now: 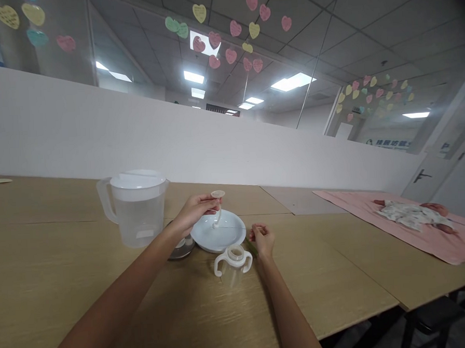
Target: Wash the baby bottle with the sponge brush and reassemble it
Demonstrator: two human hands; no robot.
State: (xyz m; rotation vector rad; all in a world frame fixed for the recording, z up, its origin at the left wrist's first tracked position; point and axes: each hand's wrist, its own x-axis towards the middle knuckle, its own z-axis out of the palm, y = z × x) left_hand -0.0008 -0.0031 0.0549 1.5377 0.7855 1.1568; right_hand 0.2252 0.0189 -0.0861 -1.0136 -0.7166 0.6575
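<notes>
Above a white plate (216, 241), my left hand (198, 209) pinches a pale bottle top (218, 194) with a straw tube hanging from it toward the plate. Just right of the plate is my right hand (262, 238), its fingers curled together on something thin; a green strip (251, 247) shows beside them. A clear bottle with two white handles (233, 262) stands upright and uncovered in front of the plate. Partly behind my left forearm lies a dark round dish (182, 248).
A clear pitcher with a white lid (142, 210) stands left of the plate. On the right, a baby-like figure in patterned cloth (412, 214) lies on a pink mat (450, 245). A dark stool (435, 316) is below the wooden table's (351, 287) right edge.
</notes>
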